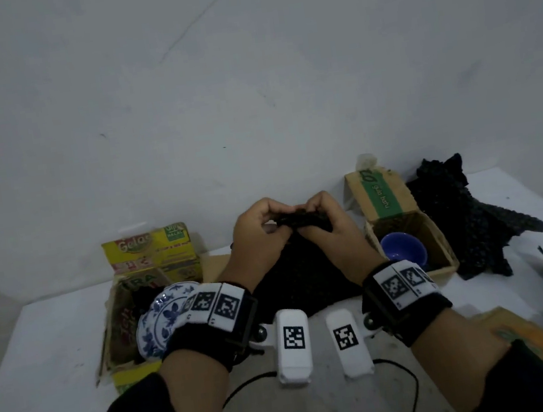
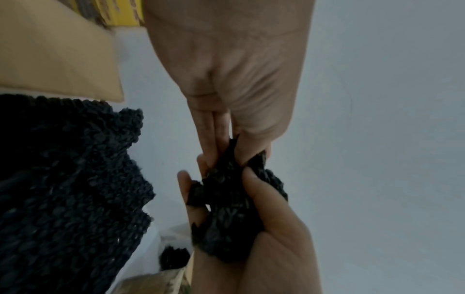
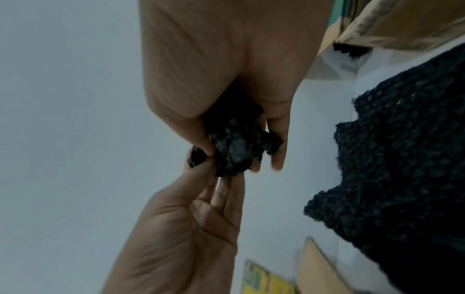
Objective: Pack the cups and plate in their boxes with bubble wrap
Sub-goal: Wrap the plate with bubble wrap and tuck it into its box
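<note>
Both hands meet over the middle of the table and pinch a bunched end of black bubble wrap (image 1: 294, 220). My left hand (image 1: 265, 222) pinches it between thumb and fingers (image 2: 234, 154), and my right hand (image 1: 314, 217) grips the crumpled wad (image 3: 236, 145). The rest of the sheet (image 1: 300, 281) hangs down to the table; what it covers is hidden. A blue-and-white plate (image 1: 161, 320) leans in the left cardboard box (image 1: 114, 333). A blue cup (image 1: 403, 250) sits in the right open box (image 1: 443, 262).
A yellow printed carton (image 1: 152, 252) stands behind the left box. More black bubble wrap (image 1: 464, 215) lies at the right by the wall. Another cardboard box (image 1: 537, 343) and dark wrap sit at the near right. A white wall backs the table.
</note>
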Available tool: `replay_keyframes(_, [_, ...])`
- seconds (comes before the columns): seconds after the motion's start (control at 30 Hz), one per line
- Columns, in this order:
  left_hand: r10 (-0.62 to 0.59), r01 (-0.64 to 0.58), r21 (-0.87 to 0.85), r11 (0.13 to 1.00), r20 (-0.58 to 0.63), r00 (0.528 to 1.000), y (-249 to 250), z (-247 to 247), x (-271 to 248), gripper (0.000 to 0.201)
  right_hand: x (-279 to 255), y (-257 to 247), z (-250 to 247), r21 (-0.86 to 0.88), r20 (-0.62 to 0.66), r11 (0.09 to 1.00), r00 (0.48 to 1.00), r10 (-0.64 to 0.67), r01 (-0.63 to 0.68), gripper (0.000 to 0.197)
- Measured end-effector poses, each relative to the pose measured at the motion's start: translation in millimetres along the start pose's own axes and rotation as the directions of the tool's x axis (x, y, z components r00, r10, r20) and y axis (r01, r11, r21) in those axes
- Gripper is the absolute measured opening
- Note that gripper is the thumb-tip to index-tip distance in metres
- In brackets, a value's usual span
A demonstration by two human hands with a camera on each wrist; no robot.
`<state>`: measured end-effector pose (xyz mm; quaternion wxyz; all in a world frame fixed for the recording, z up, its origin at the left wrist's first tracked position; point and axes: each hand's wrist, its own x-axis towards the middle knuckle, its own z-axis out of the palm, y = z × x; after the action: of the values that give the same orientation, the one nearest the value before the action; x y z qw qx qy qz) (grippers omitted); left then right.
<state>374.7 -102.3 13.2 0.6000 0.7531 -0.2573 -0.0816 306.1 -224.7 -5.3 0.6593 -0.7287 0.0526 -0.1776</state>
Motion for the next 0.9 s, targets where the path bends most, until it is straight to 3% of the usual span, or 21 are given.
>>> replay_keyframes(0.2, [0.090,-0.078,0.106,0.991,-0.108,0.990,4,-67,-24,0.027,0,-43,61,-0.016,0.123,1.000,0.992,0.018,-0.016,0.033])
replay_keyframes(0.37, [-0.028,0.035,0.180,0.983,-0.042,0.999,-20,-132,-55,0.030,7,-41,122,-0.265,0.146,0.964,0.989,0.030,0.009,0.019])
replay_keyframes(0.5, [-0.051,0.091,0.318,0.944,-0.133,0.990,-48,-181,-79,0.029,7,-31,167,-0.435,0.233,0.899,0.971,0.062,0.047,0.013])
replay_keyframes(0.6, [-0.081,0.152,0.419,0.895,-0.182,0.980,-72,-214,-93,0.034,10,-14,198,-0.564,0.316,0.825,0.919,0.235,-0.018,0.012])
replay_keyframes(0.73, [-0.168,0.245,0.458,0.855,-0.203,0.965,-104,-242,-107,0.044,13,9,233,-0.687,0.368,0.717,0.796,0.481,-0.115,0.014])
replay_keyframes(0.83, [-0.295,0.313,0.349,0.883,-0.105,0.950,-112,-247,-112,0.046,11,25,255,-0.715,0.395,0.697,0.795,0.461,-0.049,0.024])
replay_keyframes(0.9, [-0.317,0.312,0.260,0.914,-0.025,0.948,-114,-245,-112,0.045,10,35,268,-0.741,0.410,0.672,0.788,0.459,-0.006,0.032])
